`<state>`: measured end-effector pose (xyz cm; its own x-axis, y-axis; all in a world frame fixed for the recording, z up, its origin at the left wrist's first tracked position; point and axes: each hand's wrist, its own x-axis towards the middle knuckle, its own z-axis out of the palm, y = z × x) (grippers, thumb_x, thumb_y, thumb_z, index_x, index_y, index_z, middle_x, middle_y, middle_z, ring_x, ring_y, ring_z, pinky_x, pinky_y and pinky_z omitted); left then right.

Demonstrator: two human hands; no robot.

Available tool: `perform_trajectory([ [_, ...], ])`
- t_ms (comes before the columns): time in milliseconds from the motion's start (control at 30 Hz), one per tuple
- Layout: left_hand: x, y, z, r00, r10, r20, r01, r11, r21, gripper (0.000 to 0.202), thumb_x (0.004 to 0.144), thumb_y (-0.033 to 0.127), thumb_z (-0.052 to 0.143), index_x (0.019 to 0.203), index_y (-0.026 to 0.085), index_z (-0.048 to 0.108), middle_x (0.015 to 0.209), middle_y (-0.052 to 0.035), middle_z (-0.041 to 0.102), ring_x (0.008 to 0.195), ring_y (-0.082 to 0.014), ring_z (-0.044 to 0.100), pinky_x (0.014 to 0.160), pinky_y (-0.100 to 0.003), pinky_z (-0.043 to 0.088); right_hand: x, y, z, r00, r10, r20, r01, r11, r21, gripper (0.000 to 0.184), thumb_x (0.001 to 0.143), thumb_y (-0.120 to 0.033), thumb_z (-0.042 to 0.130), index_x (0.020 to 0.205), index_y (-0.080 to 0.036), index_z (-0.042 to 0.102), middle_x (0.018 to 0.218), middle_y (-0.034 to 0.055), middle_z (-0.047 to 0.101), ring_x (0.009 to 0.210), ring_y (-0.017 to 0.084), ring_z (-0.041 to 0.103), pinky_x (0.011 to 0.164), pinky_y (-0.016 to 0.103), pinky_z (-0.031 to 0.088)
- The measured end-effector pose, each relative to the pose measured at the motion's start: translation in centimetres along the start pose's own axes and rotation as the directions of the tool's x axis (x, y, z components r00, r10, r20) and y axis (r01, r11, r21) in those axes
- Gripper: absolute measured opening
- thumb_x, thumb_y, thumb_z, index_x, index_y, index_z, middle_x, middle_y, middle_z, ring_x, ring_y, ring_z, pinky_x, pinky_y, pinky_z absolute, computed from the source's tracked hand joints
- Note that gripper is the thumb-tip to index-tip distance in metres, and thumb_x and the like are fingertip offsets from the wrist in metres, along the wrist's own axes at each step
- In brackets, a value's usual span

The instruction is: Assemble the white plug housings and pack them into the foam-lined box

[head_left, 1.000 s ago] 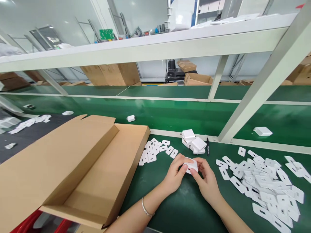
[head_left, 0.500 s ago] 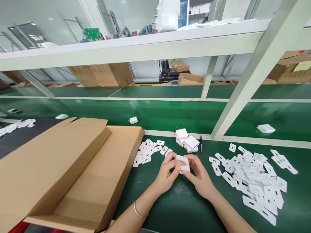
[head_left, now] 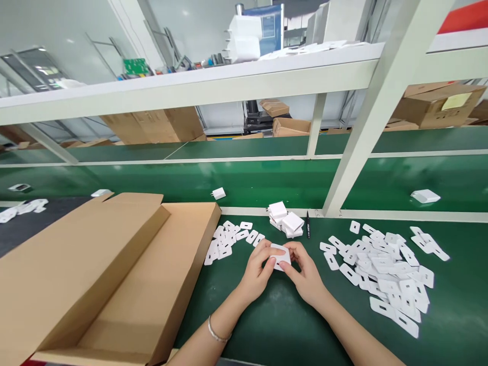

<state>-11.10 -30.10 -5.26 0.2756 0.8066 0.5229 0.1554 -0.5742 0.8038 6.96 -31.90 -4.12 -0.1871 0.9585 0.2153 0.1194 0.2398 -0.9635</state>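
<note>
Between my two hands, above the green work surface, is a white square charger (head_left: pixel 281 258). My left hand (head_left: pixel 257 272) grips its left side, with a finger lying across the top face and the thumb at the near edge. My right hand (head_left: pixel 305 277) pinches the right side, its thumb also at the near edge. Just beyond my fingers lies a small stack of white plug chargers (head_left: pixel 292 223), some showing prongs. Left of my left hand are scattered small white slotted plates (head_left: pixel 224 244). A larger heap of similar slotted plates (head_left: pixel 389 274) spreads out on the right.
An open cardboard box (head_left: pixel 125 274) takes up the left side. A black pen (head_left: pixel 308 224) lies beside the stacked chargers. Single chargers rest on the green conveyor (head_left: pixel 267 178), beyond a pale frame post (head_left: pixel 366 122). A white shelf (head_left: pixel 190 84) spans overhead.
The camera view has shifted slightly, so the surroundings sit differently in the picture. Both hands keep hold of the white charger, with only slight finger movement.
</note>
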Motion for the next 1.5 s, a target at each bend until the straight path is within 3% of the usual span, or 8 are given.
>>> perform_trajectory([
  [267, 0.8, 0.1, -3.7, 0.867, -0.326, 0.377, 0.329, 0.943, 0.059, 0.040, 0.098, 0.048, 0.068, 0.132, 0.028, 0.060, 0.130, -0.0086, 0.064, 0.119, -0.0258, 0.061, 0.105, -0.042, 0.051, 0.6, -0.8, -1.8, 0.980, 0.114, 0.162, -0.062, 0.953, -0.295, 0.033, 0.092, -0.040, 0.073, 0.120, -0.026, 0.061, 0.108, 0.0031, 0.069, 0.096, 0.022, 0.064, 0.085, 0.035, 0.050],
  [400, 0.8, -0.5, -4.1, 0.859, -0.346, 0.377, 0.272, 0.933, 0.236, 0.044, 0.092, 0.041, 0.076, 0.131, 0.028, 0.061, 0.138, -0.0092, 0.061, 0.132, -0.0298, 0.055, 0.115, -0.048, 0.045, 0.7, -1.4, -3.1, 0.970, 0.127, 0.209, 0.010, 0.833, -0.553, 0.053, 0.092, -0.038, 0.074, 0.141, -0.028, 0.055, 0.125, 0.0066, 0.071, 0.113, 0.028, 0.066, 0.095, 0.041, 0.050],
  [633, 0.8, 0.0, -3.8, 0.919, -0.252, 0.304, 0.116, 0.908, 0.402, 0.044, 0.091, 0.042, 0.077, 0.129, 0.026, 0.061, 0.136, -0.0111, 0.061, 0.131, -0.0314, 0.055, 0.111, -0.050, 0.048, 1.8, -0.2, -7.8, 0.985, 0.072, -0.158, -0.174, 0.354, -0.919, 0.013, 0.096, -0.020, 0.063, 0.108, -0.016, 0.066, 0.107, 0.0140, 0.067, 0.102, 0.033, 0.062, 0.083, 0.041, 0.048],
  [733, 2.9, -0.8, -4.4, 0.977, -0.184, 0.113, 0.112, 0.879, 0.464, 0.029, 0.102, 0.038, 0.060, 0.129, 0.027, 0.059, 0.136, -0.0106, 0.060, 0.132, -0.0286, 0.056, 0.111, -0.047, 0.048, 1.8, 0.9, -9.2, 0.976, 0.097, -0.196, -0.215, 0.250, -0.944, 0.013, 0.092, -0.016, 0.067, 0.105, -0.016, 0.067, 0.106, 0.0145, 0.065, 0.100, 0.033, 0.061, 0.082, 0.040, 0.046],
  [900, 11.3, -6.0, -6.1, 0.921, -0.268, -0.284, 0.389, 0.569, 0.724, 0.037, 0.097, 0.023, 0.057, 0.133, 0.018, 0.054, 0.141, -0.0181, 0.056, 0.138, -0.0344, 0.051, 0.117, -0.051, 0.043, 1.7, 1.7, -9.1, 0.975, 0.111, -0.192, -0.214, 0.238, -0.947, 0.014, 0.093, -0.008, 0.061, 0.101, -0.017, 0.068, 0.102, 0.0134, 0.065, 0.095, 0.029, 0.061, 0.079, 0.037, 0.044],
  [1100, 18.2, -11.6, -5.5, 0.899, -0.395, -0.187, 0.392, 0.539, 0.745, 0.052, 0.089, 0.023, 0.069, 0.137, 0.014, 0.053, 0.150, -0.0223, 0.054, 0.135, -0.0420, 0.054, 0.111, -0.055, 0.047, 1.7, 1.7, -7.8, 0.985, 0.083, -0.153, -0.172, 0.300, -0.938, 0.014, 0.090, -0.009, 0.065, 0.103, -0.014, 0.069, 0.106, 0.0149, 0.066, 0.102, 0.032, 0.060, 0.089, 0.041, 0.048],
  [1300, 19.1, -12.0, -5.5, 0.919, -0.365, -0.148, 0.355, 0.604, 0.714, 0.051, 0.082, 0.012, 0.068, 0.132, 0.009, 0.056, 0.137, -0.0220, 0.055, 0.122, -0.0367, 0.063, 0.110, -0.050, 0.050, 1.5, 1.6, -8.0, 0.971, 0.088, -0.220, -0.237, 0.292, -0.927, 0.010, 0.088, -0.014, 0.073, 0.097, -0.016, 0.067, 0.101, 0.0143, 0.066, 0.096, 0.031, 0.062, 0.083, 0.040, 0.050],
  [1500, 15.1, -7.2, -6.8, 0.945, -0.146, -0.294, 0.306, 0.717, 0.626, 0.050, 0.090, 0.021, 0.064, 0.138, 0.016, 0.049, 0.135, -0.0177, 0.042, 0.135, -0.0290, 0.053, 0.108, -0.041, 0.055, 2.0, 0.6, -7.8, 0.969, 0.165, -0.182, -0.228, 0.328, -0.917, 0.004, 0.088, -0.013, 0.071, 0.090, -0.015, 0.069, 0.101, 0.0131, 0.068, 0.097, 0.029, 0.068, 0.079, 0.036, 0.050],
])
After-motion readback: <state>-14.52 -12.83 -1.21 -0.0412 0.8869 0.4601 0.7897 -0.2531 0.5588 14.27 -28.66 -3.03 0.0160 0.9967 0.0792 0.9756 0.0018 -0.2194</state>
